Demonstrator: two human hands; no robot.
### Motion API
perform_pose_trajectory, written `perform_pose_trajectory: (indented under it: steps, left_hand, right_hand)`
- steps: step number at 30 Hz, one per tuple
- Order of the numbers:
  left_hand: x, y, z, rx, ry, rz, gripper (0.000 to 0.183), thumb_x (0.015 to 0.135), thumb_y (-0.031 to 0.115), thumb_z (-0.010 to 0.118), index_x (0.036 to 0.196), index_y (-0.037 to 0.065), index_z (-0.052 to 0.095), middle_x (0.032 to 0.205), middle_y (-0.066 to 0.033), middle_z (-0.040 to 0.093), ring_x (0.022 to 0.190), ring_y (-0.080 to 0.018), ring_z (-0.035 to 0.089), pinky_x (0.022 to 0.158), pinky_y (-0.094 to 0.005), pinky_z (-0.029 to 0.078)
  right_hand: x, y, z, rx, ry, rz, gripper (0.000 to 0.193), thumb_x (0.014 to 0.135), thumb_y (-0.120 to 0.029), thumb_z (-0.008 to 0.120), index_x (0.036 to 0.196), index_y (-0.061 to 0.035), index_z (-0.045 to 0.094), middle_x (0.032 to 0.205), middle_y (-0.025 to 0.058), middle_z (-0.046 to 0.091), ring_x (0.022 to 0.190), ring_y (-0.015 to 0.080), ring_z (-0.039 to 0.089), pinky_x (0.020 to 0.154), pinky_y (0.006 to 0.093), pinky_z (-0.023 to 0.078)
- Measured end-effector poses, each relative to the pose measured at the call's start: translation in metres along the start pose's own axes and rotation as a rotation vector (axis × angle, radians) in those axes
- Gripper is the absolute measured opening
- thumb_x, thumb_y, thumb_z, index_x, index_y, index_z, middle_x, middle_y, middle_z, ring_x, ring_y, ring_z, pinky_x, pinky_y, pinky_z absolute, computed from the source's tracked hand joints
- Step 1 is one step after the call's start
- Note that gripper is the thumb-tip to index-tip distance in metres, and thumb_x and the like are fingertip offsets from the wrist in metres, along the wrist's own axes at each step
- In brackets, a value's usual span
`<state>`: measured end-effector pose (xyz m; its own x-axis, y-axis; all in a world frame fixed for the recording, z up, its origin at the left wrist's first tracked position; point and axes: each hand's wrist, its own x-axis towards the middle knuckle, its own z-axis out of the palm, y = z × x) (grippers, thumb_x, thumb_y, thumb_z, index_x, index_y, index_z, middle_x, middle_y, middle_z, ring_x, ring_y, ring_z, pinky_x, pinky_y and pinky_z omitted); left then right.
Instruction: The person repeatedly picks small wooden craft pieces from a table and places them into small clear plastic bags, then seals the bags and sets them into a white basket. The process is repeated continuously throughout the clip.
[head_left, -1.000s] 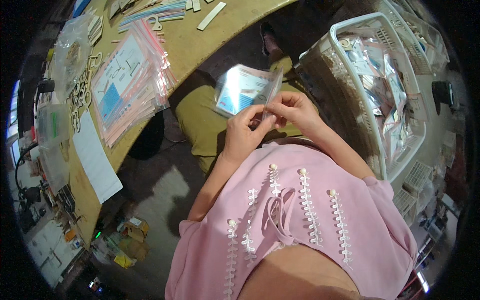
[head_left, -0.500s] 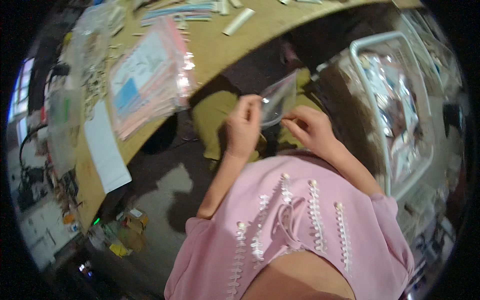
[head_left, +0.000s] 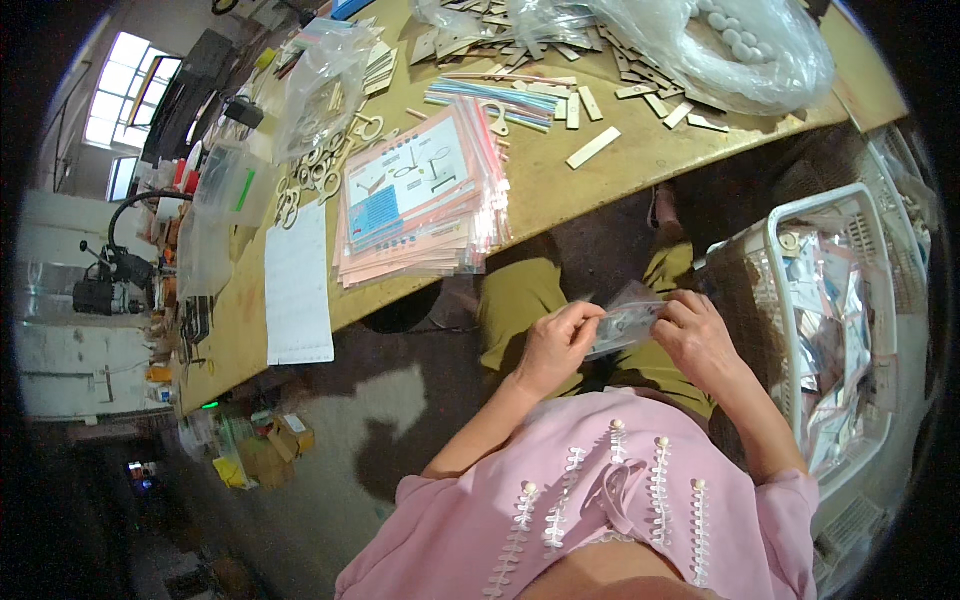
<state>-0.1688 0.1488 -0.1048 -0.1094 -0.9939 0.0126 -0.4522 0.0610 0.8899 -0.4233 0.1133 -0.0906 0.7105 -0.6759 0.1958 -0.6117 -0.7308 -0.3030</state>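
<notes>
I hold a small clear plastic zip bag flat over my lap, between both hands. My left hand pinches its left end with thumb and fingers. My right hand grips its right end. The bag lies almost edge-on to the camera, so its contents are hard to make out. On the table above my hands sits a stack of filled zip bags with printed paper inserts.
A wooden table carries loose wooden strips, wooden cut-out pieces, coloured sticks and large clear bags. A white sheet lies at its left. A white plastic basket full of packed bags stands at my right.
The bag has turned from upright facing me to flat and edge-on, lower over my lap. My head has tilted up, bringing more of the table into view.
</notes>
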Motion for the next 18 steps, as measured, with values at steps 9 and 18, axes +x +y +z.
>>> perform_pose_trajectory:
  steps: [9,18]
  left_hand:
    - [0.081,0.045,-0.059,0.325,-0.167,0.473,0.012,0.092,0.015,0.071,0.095,0.003,0.071,0.093,-0.0148,0.072,0.085,-0.0334,0.071,0.075,-0.0405,0.057]
    - [0.264,0.006,-0.139,1.04,0.083,0.574,0.022,0.089,0.009,0.069,0.111,0.01,0.068,0.109,-0.0133,0.071,0.097,-0.0372,0.069,0.082,-0.0455,0.056]
  right_hand:
    - [-0.018,0.001,0.015,0.225,0.126,0.148,0.008,0.084,-0.007,0.068,0.091,-0.0049,0.067,0.1,0.0091,0.062,0.104,0.0303,0.059,0.089,0.0426,0.051]
    - [-0.043,-0.017,0.036,0.162,0.215,0.342,0.016,0.079,-0.001,0.069,0.094,-0.0061,0.07,0.094,0.0083,0.064,0.096,0.0306,0.06,0.085,0.0417,0.051]
